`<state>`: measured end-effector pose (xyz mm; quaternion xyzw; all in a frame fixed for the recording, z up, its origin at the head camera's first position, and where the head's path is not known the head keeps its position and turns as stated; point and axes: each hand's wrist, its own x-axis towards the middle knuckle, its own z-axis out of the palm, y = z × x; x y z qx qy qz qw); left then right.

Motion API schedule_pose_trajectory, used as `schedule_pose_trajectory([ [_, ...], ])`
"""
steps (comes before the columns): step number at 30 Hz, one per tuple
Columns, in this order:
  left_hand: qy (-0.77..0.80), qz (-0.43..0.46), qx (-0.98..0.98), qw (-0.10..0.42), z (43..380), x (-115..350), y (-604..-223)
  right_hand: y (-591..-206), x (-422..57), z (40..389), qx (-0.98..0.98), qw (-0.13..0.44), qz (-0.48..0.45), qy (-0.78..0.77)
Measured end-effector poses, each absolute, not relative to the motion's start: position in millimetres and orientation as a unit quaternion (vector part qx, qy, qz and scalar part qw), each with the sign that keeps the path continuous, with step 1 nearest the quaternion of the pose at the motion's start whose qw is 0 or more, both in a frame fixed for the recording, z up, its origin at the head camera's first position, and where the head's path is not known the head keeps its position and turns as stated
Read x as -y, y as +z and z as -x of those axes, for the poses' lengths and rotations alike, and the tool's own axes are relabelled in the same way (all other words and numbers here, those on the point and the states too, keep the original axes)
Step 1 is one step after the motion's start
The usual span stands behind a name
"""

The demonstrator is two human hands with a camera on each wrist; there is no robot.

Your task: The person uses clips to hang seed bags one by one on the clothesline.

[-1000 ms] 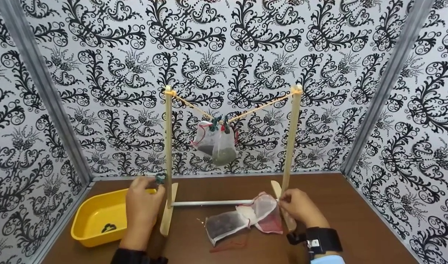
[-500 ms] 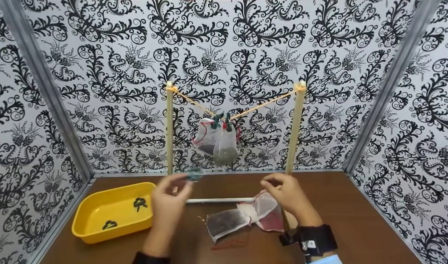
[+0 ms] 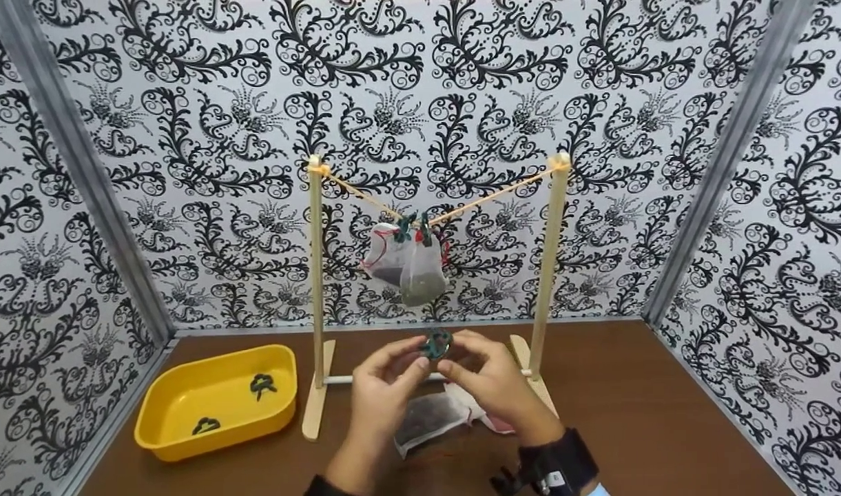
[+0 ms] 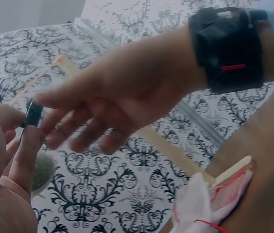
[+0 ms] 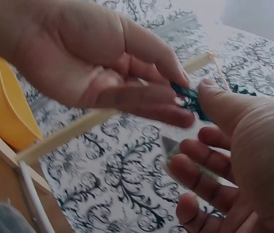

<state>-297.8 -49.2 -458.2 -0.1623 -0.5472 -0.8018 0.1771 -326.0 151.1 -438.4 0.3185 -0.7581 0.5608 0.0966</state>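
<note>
Your clip is up over the worktop, right between your hands. It's dark green, a bit shiny, openwork: curved outline with gaps you can see through. In the left wrist view it shows as a slim dark piece. Your left hand pinches one side, thumb and fingertip nearly together; your right hand pinches the other, remaining fingers loosely bent.

On your left, two tray clips lie apart in the yellow tray: smooth walls, rounded corners. Below your hands, partly hidden, loose pouches lie together: sheer mesh, one dark inside, one pinkish.

Behind: pale wood posts on flat, round-ended feet, white rod low between them. Orange cord is tied at both tops and sags to a V. Two hanging pouches sit at its low point under green clips: white mesh, red trim, one fill dark, the other grey-green. Wall is white with black scrollwork.
</note>
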Motion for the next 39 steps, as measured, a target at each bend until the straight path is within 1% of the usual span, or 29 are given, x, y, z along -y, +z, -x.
schedule_pose_trajectory([
  [6, -0.804, 0.186, 0.541, 0.165, 291, 38, -464, -440, -146, 322, 0.733, 0.09, -0.313, 0.597],
  [11, -0.799, 0.184, 0.561, 0.117, 285, 36, -461, -441, -145, 322, 0.716, 0.095, -0.334, 0.606],
  [14, -0.788, 0.18, 0.579, 0.107, 283, 36, -458, -441, -146, 322, 0.726, 0.104, -0.335, 0.592],
  [15, -0.782, 0.177, 0.587, 0.114, 283, 37, -457, -441, -146, 322, 0.734, 0.109, -0.329, 0.584],
  [18, -0.753, 0.153, 0.621, 0.156, 282, 38, -452, -441, -146, 322, 0.762, 0.119, -0.312, 0.555],
  [22, -0.711, 0.111, 0.662, 0.21, 280, 41, -447, -440, -146, 321, 0.795, 0.158, -0.313, 0.496],
  [25, -0.689, 0.09, 0.681, 0.232, 278, 42, -445, -439, -146, 320, 0.806, 0.192, -0.321, 0.459],
  [29, -0.657, 0.081, 0.706, 0.253, 276, 43, -444, -438, -146, 319, 0.808, 0.203, -0.329, 0.445],
  [33, -0.65, 0.082, 0.717, 0.236, 274, 45, -443, -437, -146, 317, 0.806, 0.206, -0.337, 0.44],
  [36, -0.675, 0.076, 0.707, 0.2, 275, 48, -442, -435, -148, 317, 0.804, 0.214, -0.344, 0.436],
  [39, -0.712, 0.067, 0.68, 0.16, 276, 51, -441, -434, -152, 318, 0.807, 0.208, -0.344, 0.433],
])
